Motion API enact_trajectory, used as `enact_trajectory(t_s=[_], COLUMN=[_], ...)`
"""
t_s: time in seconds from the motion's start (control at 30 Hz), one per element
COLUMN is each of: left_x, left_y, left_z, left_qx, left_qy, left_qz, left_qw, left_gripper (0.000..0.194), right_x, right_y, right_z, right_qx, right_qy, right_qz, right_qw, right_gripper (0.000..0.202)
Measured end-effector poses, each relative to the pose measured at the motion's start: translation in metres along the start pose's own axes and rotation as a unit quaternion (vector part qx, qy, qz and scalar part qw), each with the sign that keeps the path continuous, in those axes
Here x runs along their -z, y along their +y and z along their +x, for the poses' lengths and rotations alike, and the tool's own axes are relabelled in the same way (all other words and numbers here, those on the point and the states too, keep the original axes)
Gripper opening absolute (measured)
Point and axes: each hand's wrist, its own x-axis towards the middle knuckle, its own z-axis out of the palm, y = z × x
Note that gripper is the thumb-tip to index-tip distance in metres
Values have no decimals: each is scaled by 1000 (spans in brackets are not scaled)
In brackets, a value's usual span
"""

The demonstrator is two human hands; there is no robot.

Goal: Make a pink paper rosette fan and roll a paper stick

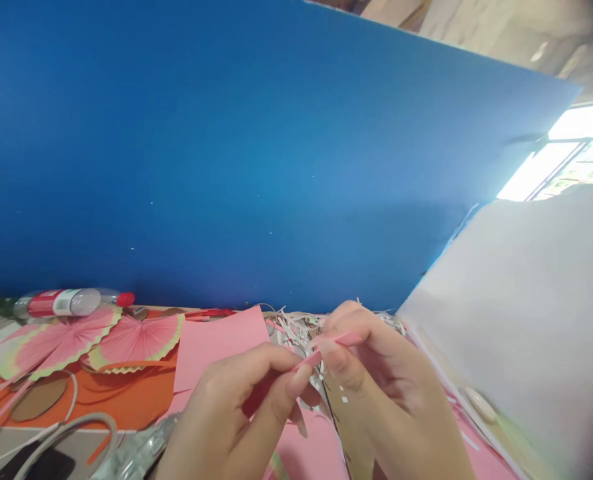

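Note:
A narrow pink paper strip (312,361) is stretched between my two hands, low in the middle of the view. My left hand (249,407) pinches its lower left end between thumb and index finger. Thumb and bent index finger of my right hand (383,393) grip the strip near its upper right end, which sticks out past the fingertips. Behind the hands lies a pink paper sheet (221,340). White paper shreds (296,328) are heaped just beyond the fingers. Brown cardboard (349,413) shows beneath the hands.
A tall blue panel (256,153) stands behind the table, with a white board (526,300) at right. A plastic bottle (71,302) lies at far left. Pleated pink paper fans (139,340) rest on orange paper (151,397). A cable (101,418) curls at lower left.

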Motion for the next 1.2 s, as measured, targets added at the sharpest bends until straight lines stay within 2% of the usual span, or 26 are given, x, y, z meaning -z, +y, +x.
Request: enact_trajectory(t_s=[0.13,0.2,0.27,0.4,0.53,0.7,0.83,1.03,1.2], left_x=[-1,0,0,1,0,-1,0,0,-1], left_y=[1,1,0,-1,-1,-1,-1,-1,-1], left_z=[0,0,-1,-3,-2,1,0,-1,-1], left_qx=[-9,-10,-3,-1,-11,-11,-11,-18,-7], left_qy=[10,7,1,2,5,0,-2,13,9], left_qz=[-4,4,12,20,23,23,16,9,0], left_qw=[1000,1000,1000,1000,1000,1000,1000,1000,1000], left_gripper=[23,24,25,24,22,24,24,21,22], right_x=[-1,0,1,4,0,-6,-5,-4,-7], right_y=[-2,-3,-2,0,2,1,1,3,0], right_z=[0,0,0,1,-1,-1,0,0,-1], right_qx=[-34,-50,-43,-33,-47,-32,-21,-32,-12], right_qy=[-39,-30,-23,-71,-35,9,21,-28,28], right_qz=[-16,-30,-33,-65,-102,-70,-62,-86,-62], right_qw=[999,998,998,995,993,997,998,995,998], right_gripper=[27,31,31,27,27,27,25,25,24])
